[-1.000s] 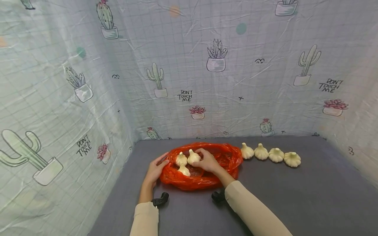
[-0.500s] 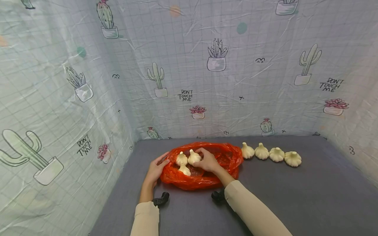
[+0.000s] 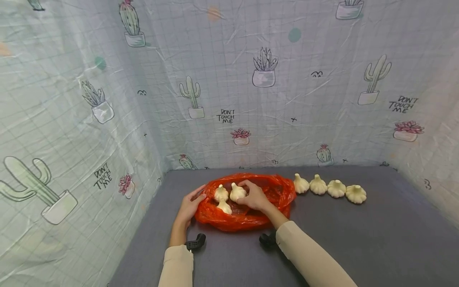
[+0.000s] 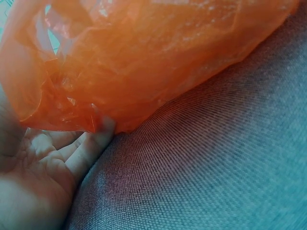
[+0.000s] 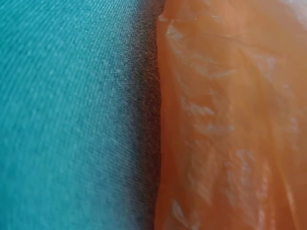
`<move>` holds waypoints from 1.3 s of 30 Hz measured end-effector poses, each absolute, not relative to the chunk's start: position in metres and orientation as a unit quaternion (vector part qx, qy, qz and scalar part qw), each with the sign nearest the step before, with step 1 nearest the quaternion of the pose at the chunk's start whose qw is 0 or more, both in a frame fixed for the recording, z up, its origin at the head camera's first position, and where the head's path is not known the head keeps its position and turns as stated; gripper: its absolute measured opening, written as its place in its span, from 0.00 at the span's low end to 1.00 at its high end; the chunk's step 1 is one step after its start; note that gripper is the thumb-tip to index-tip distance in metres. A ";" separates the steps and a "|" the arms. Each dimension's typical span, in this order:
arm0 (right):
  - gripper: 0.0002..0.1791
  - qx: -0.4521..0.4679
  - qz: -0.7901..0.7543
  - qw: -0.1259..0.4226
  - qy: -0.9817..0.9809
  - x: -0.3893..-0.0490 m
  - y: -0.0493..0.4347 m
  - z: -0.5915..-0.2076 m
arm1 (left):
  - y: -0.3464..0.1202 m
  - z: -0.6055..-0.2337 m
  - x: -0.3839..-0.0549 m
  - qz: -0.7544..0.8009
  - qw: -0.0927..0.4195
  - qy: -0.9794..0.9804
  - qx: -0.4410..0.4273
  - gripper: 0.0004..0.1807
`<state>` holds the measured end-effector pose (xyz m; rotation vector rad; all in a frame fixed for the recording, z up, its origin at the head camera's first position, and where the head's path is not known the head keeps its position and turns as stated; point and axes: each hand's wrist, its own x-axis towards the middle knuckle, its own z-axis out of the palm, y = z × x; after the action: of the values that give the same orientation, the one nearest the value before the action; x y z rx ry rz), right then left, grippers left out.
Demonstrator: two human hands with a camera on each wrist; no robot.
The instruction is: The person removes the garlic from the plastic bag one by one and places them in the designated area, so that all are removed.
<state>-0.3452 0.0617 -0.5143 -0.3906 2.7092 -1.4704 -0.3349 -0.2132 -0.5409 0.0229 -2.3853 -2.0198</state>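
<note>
A red plastic bag (image 3: 226,224) lies with its mouth spread wide. Inside, toward the left, are garlic bulbs: one at the back left (image 3: 220,193), one in front (image 3: 224,207), and one (image 3: 236,193) that my right hand (image 3: 255,197) grips between thumb and fingers. At the bag's left end my left hand (image 3: 189,205) holds the side, thumb near the rim. Its fingers (image 4: 84,151) reach in behind the thin orange-looking film in the left wrist view. The right wrist view has only the bag's side (image 5: 225,120) and the cloth; my right hand is outside it.
Several more garlic bulbs (image 3: 328,187) stand in a row on the dark grey cloth surface (image 3: 358,239), right of the bag. Patterned sheeting (image 3: 265,119) with printed cacti walls off the back and sides. Black wrist devices (image 3: 195,242) hang below both wrists.
My right hand and the garlic bulb in it have shifted very slightly to the right. My left hand, the bag and the row of bulbs stay put.
</note>
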 end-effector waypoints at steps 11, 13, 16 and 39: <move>0.30 -0.143 -0.498 0.020 0.855 -0.337 0.070 -0.503 | -0.213 -0.541 -0.335 -0.643 0.010 -0.765 0.006 0.24; 0.30 -0.145 -0.504 0.019 0.851 -0.334 0.072 -0.501 | -0.213 -0.541 -0.334 -0.646 0.009 -0.763 0.007 0.24; 0.31 -0.150 -0.512 0.017 0.845 -0.330 0.075 -0.498 | -0.213 -0.541 -0.334 -0.648 0.007 -0.761 0.008 0.24; 0.31 -0.170 -0.547 0.022 0.820 -0.297 0.128 -0.480 | -0.212 -0.540 -0.334 -0.652 0.002 -0.758 0.012 0.24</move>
<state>-0.2970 0.1285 -0.4804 -0.5264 2.5393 -1.6933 -0.3338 -0.2120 -0.5402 0.0366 -2.3786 -2.0457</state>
